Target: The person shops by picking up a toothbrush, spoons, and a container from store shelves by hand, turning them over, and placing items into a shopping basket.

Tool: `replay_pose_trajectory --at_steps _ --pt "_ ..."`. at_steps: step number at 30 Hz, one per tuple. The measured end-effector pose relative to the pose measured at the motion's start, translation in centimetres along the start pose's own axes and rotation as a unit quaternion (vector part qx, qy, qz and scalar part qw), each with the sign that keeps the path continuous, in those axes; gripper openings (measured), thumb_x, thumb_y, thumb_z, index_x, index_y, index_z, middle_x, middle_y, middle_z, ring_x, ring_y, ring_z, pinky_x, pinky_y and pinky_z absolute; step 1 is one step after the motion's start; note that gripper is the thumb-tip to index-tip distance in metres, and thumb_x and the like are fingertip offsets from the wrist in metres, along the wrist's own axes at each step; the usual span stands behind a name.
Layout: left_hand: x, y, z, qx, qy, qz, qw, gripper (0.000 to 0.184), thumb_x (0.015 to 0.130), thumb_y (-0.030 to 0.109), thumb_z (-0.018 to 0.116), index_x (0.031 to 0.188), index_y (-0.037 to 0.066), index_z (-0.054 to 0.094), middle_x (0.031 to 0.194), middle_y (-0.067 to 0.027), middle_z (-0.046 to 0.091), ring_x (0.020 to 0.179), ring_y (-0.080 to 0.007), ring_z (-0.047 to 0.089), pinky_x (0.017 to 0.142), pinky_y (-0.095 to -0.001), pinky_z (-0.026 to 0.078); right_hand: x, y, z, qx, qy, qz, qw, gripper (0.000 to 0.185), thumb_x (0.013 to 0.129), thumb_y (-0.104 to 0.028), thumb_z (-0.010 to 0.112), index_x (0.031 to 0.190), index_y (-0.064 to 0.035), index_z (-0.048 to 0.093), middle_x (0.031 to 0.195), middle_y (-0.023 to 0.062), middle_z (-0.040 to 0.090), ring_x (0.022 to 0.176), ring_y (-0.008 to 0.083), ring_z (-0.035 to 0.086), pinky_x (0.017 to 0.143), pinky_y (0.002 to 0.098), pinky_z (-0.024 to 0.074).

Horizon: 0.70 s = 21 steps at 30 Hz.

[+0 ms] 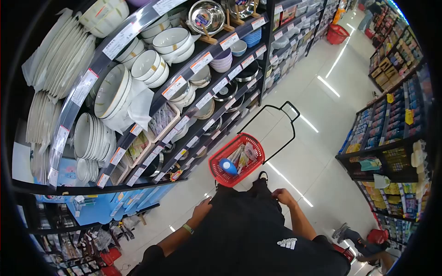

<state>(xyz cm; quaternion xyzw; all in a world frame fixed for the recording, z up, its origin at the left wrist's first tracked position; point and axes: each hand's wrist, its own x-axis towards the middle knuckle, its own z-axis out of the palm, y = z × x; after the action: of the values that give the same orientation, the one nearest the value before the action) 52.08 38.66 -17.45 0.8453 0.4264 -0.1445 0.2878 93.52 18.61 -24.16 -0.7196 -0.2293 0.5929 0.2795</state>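
My left hand (201,212), with a light band on the wrist, hangs beside my dark clothing. Its fingers look loosely apart, and I see nothing in them. My right hand (284,197) is by my right thigh with its fingers curled in; no object shows in it. Between and ahead of my hands, by my feet, stands a red shopping basket (213,160) with its long black pull handle (293,131) stretched out over the floor. Inside lie a blue-and-white container (227,166) and several small packets (246,156). Neither hand touches the basket.
Shelves on the left hold stacked plates (69,55), white bowls (172,42), a steel basin (206,16) and pots. Packed goods fill the shelves (391,115) on the right. Another red basket (338,34) stands far up the aisle. A person (363,244) is at lower right.
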Motion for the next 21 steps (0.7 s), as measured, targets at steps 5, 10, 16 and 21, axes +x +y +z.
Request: replay_pose_trajectory --at_steps 5,10,16,21 --pt "-3.5 9.8 -11.0 -0.047 -0.023 0.068 0.996 0.038 0.083 0.008 0.053 0.119 0.005 0.063 0.114 -0.0154 0.066 0.093 -0.025 0.068 0.075 -0.0374 0.055 0.4 -3.1 -5.3 -0.164 0.027 -0.077 0.983 0.024 0.083 -0.023 0.061 0.093 -0.0061 0.074 0.085 0.0181 0.071 0.085 0.0315 0.069 0.076 0.0401 0.0529" --pt "-0.9 15.4 -17.4 -0.332 0.063 -0.131 0.932 0.038 0.081 -0.004 0.05 0.115 0.002 0.065 0.094 -0.0113 0.07 0.07 -0.0174 0.069 0.06 -0.0277 0.056 -2.0 -14.7 -8.6 -0.164 0.05 -0.16 0.972 0.022 0.088 -0.022 0.061 0.096 -0.0027 0.069 0.096 0.0213 0.068 0.088 0.0346 0.066 0.078 0.0403 0.0519" --pt "4.5 28.9 -22.6 -0.515 0.16 0.019 0.842 0.034 0.09 -0.005 0.047 0.123 -0.003 0.057 0.109 -0.0149 0.066 0.067 -0.0163 0.066 0.054 -0.0258 0.057 -9.8 -31.4 -9.5 0.17 -0.147 -0.37 0.902 0.045 0.078 -0.001 0.074 0.12 -0.0031 0.059 0.13 0.0096 0.055 0.1 0.0166 0.062 0.082 0.031 0.0525" --pt "5.2 34.9 -27.1 -0.598 0.154 0.083 0.782 0.035 0.089 -0.003 0.045 0.123 -0.006 0.055 0.118 -0.0192 0.064 0.068 -0.0175 0.068 0.051 -0.024 0.057 -11.8 -34.8 -13.1 0.073 -0.085 -0.531 0.84 0.046 0.071 -0.003 0.08 0.114 -0.0033 0.063 0.125 0.0135 0.057 0.101 0.0198 0.061 0.078 0.0292 0.0522"
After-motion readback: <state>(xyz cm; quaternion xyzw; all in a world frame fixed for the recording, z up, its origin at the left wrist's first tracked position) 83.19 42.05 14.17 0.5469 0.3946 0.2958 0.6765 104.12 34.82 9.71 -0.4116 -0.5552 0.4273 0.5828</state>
